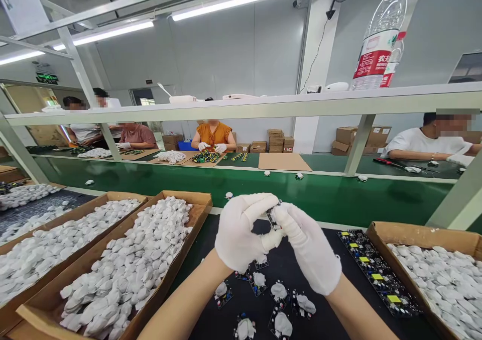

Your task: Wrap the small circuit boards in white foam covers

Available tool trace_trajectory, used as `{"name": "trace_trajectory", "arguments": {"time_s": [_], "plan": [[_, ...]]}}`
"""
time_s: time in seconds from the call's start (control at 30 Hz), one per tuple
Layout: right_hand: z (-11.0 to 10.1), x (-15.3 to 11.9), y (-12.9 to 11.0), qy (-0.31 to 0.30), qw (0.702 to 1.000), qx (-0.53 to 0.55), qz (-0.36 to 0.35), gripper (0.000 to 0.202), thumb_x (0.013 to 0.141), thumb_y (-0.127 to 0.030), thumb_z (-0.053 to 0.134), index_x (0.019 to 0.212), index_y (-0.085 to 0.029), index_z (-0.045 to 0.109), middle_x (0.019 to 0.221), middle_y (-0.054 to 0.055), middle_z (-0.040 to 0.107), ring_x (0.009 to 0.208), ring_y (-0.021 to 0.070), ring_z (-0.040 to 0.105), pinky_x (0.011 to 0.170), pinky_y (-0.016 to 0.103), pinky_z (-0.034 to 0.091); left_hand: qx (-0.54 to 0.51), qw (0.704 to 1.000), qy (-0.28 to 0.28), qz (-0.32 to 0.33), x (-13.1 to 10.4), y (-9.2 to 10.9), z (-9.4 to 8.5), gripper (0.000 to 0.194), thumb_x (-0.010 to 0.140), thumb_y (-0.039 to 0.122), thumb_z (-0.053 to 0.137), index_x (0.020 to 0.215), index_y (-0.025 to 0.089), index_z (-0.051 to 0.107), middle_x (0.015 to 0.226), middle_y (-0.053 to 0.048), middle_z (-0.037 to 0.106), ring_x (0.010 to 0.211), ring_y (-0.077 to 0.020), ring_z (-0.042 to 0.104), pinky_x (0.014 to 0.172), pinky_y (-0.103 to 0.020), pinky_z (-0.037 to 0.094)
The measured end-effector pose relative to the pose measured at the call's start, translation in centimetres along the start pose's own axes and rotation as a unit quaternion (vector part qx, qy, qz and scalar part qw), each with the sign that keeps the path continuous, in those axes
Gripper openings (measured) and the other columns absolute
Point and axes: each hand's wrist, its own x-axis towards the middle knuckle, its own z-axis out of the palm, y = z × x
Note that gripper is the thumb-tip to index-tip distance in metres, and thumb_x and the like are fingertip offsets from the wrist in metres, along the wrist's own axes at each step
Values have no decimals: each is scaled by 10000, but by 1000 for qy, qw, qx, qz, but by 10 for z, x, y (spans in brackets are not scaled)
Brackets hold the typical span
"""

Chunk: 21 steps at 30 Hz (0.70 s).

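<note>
White gloves (235, 224) cover both hands that I watch from far away. The left hand (244, 229) and the right hand (311, 249) meet in the middle, up above the black mat (211, 325). Between their fingertips is one small circuit board (271, 217), tipped on its side.

I would say the job is part way done. Several little boards with white lumps (278, 291) lie spread on the mat below the hands, and those look finished to me. On the right side of the mat lies a long strip of boards (376, 274) with yellow blocks and no white lumps, so I guess that bit is left to do. Lots more soft white lumps fill the near left box (201, 219) and the right box (425, 232). I can't tell if the board up in the fingers has its lump, because the gloves hide most of it.

Now the grip. The left thumb and finger are nearly together, with just a thin gap, and they pinch the board. The right fingertips press on it from the other side. Neither hand is spread wide. I can't see how hard they squeeze.
</note>
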Motion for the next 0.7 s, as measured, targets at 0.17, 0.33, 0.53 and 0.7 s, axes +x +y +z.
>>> {"name": "trace_trajectory", "arguments": {"time_s": [0.17,0.33,0.53,0.7], "plan": [[-3,2,6,-22,998,58,30,347,789,-487,598,636,-208,461,657,-26,431,643,134,407,626,273,414,-51,998,-12,-27,1,0,1,343,702,307,699,1020,204,622,945,-56,699,808,-176,669,695,-288,568],[-8,5,4,-82,983,140,89,338,743,-521,636,691,-197,554,677,-1,529,655,156,477,635,308,430,-115,992,-19,-44,1,3,2,376,705,313,715,1047,198,610,957,-66,687,828,-176,651,699,-296,564],[-9,0,-1,-73,992,90,45,315,741,-497,666,746,-188,606,745,19,584,741,183,517,723,335,443,-133,991,-23,-25,4,3,-2,380,713,329,708,1056,204,601,925,-61,676,837,-187,637,763,-338,540],[-9,-3,-6,-81,995,58,26,374,808,-543,556,842,-181,643,788,42,619,756,203,547,721,350,474,-149,988,-39,-3,6,2,-7,420,727,386,705,1074,187,573,930,-69,663,830,-176,632,742,-317,526]]}}
